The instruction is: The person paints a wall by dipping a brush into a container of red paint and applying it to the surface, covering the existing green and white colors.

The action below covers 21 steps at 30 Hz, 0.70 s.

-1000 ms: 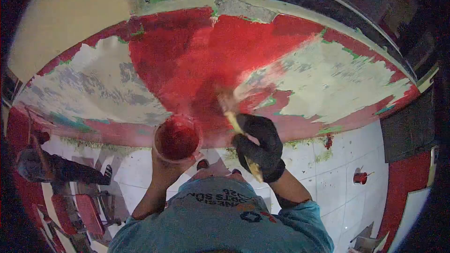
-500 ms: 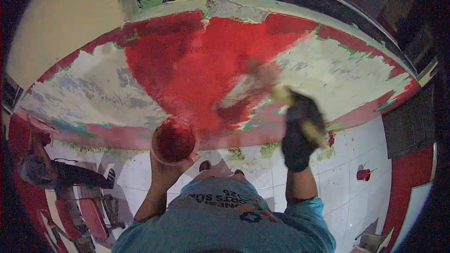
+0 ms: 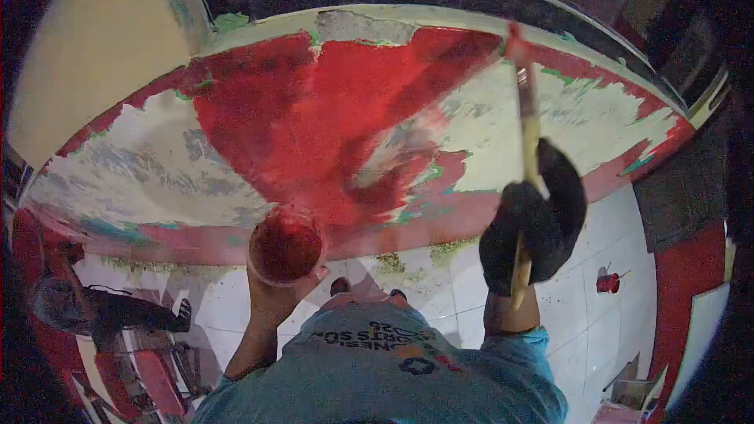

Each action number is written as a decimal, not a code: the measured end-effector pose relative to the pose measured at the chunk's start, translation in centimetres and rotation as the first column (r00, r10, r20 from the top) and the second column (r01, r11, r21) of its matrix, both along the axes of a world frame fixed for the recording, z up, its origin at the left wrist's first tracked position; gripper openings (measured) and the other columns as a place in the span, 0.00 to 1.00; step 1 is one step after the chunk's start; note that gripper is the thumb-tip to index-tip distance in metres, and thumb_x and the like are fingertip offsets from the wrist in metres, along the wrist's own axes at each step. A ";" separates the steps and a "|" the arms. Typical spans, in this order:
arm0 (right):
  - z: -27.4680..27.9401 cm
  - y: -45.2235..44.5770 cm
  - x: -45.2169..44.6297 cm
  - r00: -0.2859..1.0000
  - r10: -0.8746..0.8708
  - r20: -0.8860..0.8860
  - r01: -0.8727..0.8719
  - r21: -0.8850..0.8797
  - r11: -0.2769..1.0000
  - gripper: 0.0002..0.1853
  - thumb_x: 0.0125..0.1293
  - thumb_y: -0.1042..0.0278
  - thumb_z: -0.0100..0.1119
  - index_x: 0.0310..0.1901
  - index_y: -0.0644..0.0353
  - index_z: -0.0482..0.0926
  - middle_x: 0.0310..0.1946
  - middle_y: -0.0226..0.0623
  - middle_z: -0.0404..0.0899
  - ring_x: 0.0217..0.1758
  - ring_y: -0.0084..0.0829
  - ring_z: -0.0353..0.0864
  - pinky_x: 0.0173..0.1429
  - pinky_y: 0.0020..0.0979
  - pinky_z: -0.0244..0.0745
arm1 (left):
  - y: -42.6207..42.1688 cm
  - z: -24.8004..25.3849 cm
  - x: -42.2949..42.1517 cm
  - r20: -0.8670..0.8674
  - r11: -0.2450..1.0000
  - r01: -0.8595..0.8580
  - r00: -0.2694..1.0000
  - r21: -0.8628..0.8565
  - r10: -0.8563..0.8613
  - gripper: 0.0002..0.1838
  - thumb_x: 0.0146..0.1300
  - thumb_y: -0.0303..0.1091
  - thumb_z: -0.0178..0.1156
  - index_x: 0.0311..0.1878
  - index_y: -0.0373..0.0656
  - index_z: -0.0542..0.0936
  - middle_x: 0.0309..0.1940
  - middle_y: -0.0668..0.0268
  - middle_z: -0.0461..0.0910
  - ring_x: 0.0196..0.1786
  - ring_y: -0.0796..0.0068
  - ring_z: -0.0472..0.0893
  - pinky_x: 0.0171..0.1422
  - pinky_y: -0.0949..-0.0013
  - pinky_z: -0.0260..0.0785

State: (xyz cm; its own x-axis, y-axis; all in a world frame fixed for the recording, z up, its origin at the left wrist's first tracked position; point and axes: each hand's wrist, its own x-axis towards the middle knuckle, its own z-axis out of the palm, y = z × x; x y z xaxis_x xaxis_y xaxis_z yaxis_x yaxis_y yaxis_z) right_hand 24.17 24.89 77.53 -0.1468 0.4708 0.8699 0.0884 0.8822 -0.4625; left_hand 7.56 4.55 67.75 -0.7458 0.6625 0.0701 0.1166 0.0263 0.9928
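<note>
The paintbrush has a long pale wooden handle, a shiny metal collar and bristles coated in red. It stands nearly upright, bristles up, in front of the right part of the wall, its tip near the wall's upper edge; whether the bristles touch the surface looks uncertain through the blur. The right hand, in a black glove, has its fingers curled closed around the lower handle, whose end sticks out below the palm. The left hand, bare, holds a round cup of red paint from below and the side, fingers partly open around its curve, near the wall's lower edge. A broad bright-red area narrows downward from the wall's top edge toward the cup, between pale, scraped patches reaching to the left and right ends. Compared with half a second ago, the brush has risen from the middle of the wall toward its upper right edge and straightened, while the cup stays low and left of the brush. A small red container sits on the white tiled floor.
</note>
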 end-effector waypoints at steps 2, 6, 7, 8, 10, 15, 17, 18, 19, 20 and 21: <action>-0.5 0.9 -1.2 0.997 0.021 0.071 -0.022 0.023 0.999 0.20 0.43 0.73 0.64 0.41 0.63 0.73 0.41 0.43 0.73 0.44 0.38 0.73 0.49 0.35 0.67 | 0.1 0.0 0.3 -0.007 1.000 -0.011 1.000 0.008 0.011 0.44 0.31 0.29 0.72 0.54 0.39 0.59 0.46 0.60 0.69 0.49 0.68 0.72 0.53 0.66 0.65; -0.8 0.0 -1.4 0.946 0.210 0.246 -0.231 0.061 0.971 0.23 0.41 0.68 0.66 0.42 0.60 0.73 0.39 0.44 0.74 0.43 0.44 0.73 0.47 0.40 0.64 | 0.4 0.7 0.6 -0.120 0.999 -0.039 0.992 0.011 0.041 0.45 0.30 0.30 0.73 0.55 0.39 0.58 0.47 0.60 0.69 0.49 0.68 0.72 0.53 0.65 0.65; -0.8 0.0 -0.9 0.958 0.199 0.206 -0.218 0.076 0.973 0.23 0.41 0.68 0.66 0.43 0.61 0.73 0.40 0.44 0.74 0.43 0.44 0.73 0.47 0.40 0.64 | 0.4 0.9 0.6 -0.179 0.999 -0.033 0.983 -0.016 0.030 0.45 0.30 0.30 0.73 0.55 0.39 0.58 0.47 0.60 0.69 0.49 0.67 0.72 0.54 0.65 0.65; -0.4 -0.1 -0.4 0.981 0.184 0.055 -0.176 -0.127 0.976 0.24 0.41 0.68 0.66 0.43 0.61 0.73 0.40 0.44 0.74 0.43 0.43 0.73 0.48 0.40 0.64 | 0.4 0.9 0.6 -0.180 0.999 -0.032 0.983 -0.016 0.028 0.45 0.30 0.30 0.73 0.55 0.39 0.58 0.47 0.60 0.69 0.49 0.67 0.72 0.54 0.65 0.65; 0.4 0.4 -0.1 0.996 -0.002 -0.090 -0.008 -0.117 0.993 0.23 0.44 0.67 0.65 0.44 0.62 0.72 0.41 0.44 0.74 0.44 0.43 0.73 0.52 0.40 0.63 | 0.5 0.7 0.6 -0.083 1.000 -0.005 0.997 0.010 0.006 0.46 0.30 0.31 0.73 0.55 0.39 0.58 0.47 0.60 0.69 0.49 0.67 0.72 0.53 0.65 0.66; -1.7 -0.6 -1.9 0.907 0.280 0.316 -0.284 -0.033 0.958 0.22 0.45 0.63 0.64 0.43 0.60 0.73 0.39 0.42 0.75 0.39 0.42 0.74 0.47 0.38 0.65 | 0.7 -0.6 0.1 -0.037 1.000 0.023 0.999 0.019 -0.023 0.46 0.30 0.31 0.73 0.55 0.39 0.58 0.46 0.60 0.69 0.48 0.67 0.72 0.52 0.65 0.66; -1.8 -0.4 -1.2 0.866 0.352 0.354 -0.380 0.010 0.925 0.19 0.46 0.65 0.63 0.41 0.60 0.74 0.38 0.41 0.75 0.40 0.40 0.75 0.46 0.37 0.66 | 1.0 0.3 0.6 -0.058 1.000 0.020 0.998 0.020 -0.019 0.46 0.29 0.32 0.73 0.55 0.39 0.58 0.46 0.60 0.69 0.48 0.67 0.72 0.52 0.65 0.66; -0.9 -0.4 -0.7 0.894 0.220 0.390 -0.168 -0.163 0.972 0.17 0.49 0.66 0.61 0.41 0.60 0.74 0.38 0.41 0.75 0.40 0.39 0.75 0.46 0.36 0.67 | 1.2 1.2 1.0 -0.074 1.000 0.006 0.997 0.012 -0.006 0.46 0.30 0.30 0.73 0.55 0.39 0.57 0.45 0.60 0.69 0.47 0.67 0.73 0.51 0.66 0.67; 0.0 -0.2 -0.1 0.889 0.092 0.448 0.064 -0.321 0.945 0.14 0.51 0.68 0.59 0.41 0.60 0.74 0.38 0.41 0.75 0.40 0.37 0.75 0.45 0.34 0.67 | 1.3 1.7 1.2 -0.089 1.000 -0.005 0.996 0.002 0.006 0.45 0.31 0.29 0.72 0.55 0.39 0.56 0.45 0.59 0.69 0.46 0.68 0.74 0.50 0.66 0.67; 0.2 0.6 0.3 0.889 0.091 0.448 0.068 -0.326 0.943 0.14 0.51 0.68 0.59 0.41 0.60 0.74 0.38 0.41 0.75 0.40 0.37 0.75 0.45 0.34 0.67 | 1.0 1.3 1.0 -0.088 1.000 -0.002 0.996 -0.002 0.002 0.45 0.31 0.29 0.72 0.55 0.39 0.56 0.45 0.59 0.69 0.46 0.68 0.74 0.50 0.66 0.67; 0.6 1.9 0.6 0.968 0.004 0.251 0.053 -0.222 0.974 0.13 0.52 0.72 0.57 0.40 0.62 0.74 0.37 0.39 0.75 0.40 0.34 0.74 0.45 0.32 0.67 | 0.9 0.6 0.6 -0.251 1.000 -0.012 0.968 -0.011 0.009 0.45 0.32 0.28 0.71 0.55 0.39 0.56 0.45 0.59 0.69 0.43 0.69 0.75 0.48 0.67 0.69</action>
State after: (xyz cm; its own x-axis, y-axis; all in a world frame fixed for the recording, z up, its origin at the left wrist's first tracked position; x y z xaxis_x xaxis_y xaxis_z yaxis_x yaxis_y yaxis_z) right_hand 24.76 26.84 78.10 -0.3303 0.6562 0.6784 0.2459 0.7538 -0.6094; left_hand 8.15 5.41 68.40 -0.7124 0.6564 0.2484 0.3621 0.0406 0.9313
